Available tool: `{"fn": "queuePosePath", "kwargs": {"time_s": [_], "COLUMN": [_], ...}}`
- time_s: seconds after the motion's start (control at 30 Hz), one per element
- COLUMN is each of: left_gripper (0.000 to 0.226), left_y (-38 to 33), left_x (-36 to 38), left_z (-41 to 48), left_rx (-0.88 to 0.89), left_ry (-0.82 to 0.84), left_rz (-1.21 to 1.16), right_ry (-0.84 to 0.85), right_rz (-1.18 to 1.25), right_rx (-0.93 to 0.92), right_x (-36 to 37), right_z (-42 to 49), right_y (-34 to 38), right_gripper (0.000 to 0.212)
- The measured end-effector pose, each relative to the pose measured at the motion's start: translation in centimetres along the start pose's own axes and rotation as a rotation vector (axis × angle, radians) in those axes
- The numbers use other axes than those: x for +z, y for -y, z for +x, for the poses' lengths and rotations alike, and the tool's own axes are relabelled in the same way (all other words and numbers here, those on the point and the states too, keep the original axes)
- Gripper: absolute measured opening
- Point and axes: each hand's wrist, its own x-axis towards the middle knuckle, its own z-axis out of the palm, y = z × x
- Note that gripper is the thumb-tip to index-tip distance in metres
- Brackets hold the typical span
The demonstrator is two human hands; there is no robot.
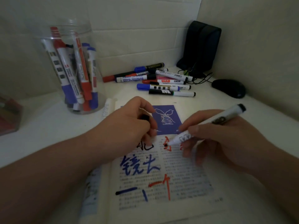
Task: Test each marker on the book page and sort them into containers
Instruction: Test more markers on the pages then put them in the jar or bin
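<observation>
While the clear jar [72, 70] at the back left already stands packed with capped red, blue and black markers, the job looks roughly half done. A heap of loose markers [161, 81] lies on the white bench [48, 123] beyond the book, apparently not yet tested. A red-tinted box [8, 117] at the far left edge may be the second container; its contents are too dim to make out.

Blue, red and black test strokes cover the open book page [186, 175]. The right hand [226, 139] grips a white marker [208, 123] like a pen – fingers [192, 129] curled tightly round the barrel near its nib. The dark tip touches the page on a red stroke. The left hand [129, 125] rests on the page just beside it, its fingers [152, 130] curled, pinching a small black cap [144, 117] – probably this marker's own.
</observation>
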Motion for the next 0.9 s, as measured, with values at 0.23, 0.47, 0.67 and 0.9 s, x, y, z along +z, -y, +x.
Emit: {"fn": "queuePosePath", "kwargs": {"time_s": [0.23,0.47,0.67,0.9], "left_gripper": [0.038,0.041,0.031,0.031], "left_y": [-0.5,-0.5,-0.3,-0.1], "left_x": [0.0,0.4,0.6,0.4], "left_z": [-0.3,-0.1,0.0,0.0], "left_rx": [0.007,0.026,0.059,0.066], "left_ry": [-0.010,-0.010,-0.023,-0.011], "left_rz": [-0.147,0.002,-0.017,-0.027], "right_ry": [0.003,0.027,-0.017,-0.015], "right_rz": [-0.225,-0.206,-0.232,-0.341], "right_rx": [-0.064,-0.060,-0.013,0.003], "right_x": [0.9,1.4,1.6,1.9], "right_z": [-0.2,-0.5,-0.3,-0.4], "right_y": [-0.1,-0.2,-0.5,-0.1], "right_gripper": [0.013,0.015,0.012,0.010]}}
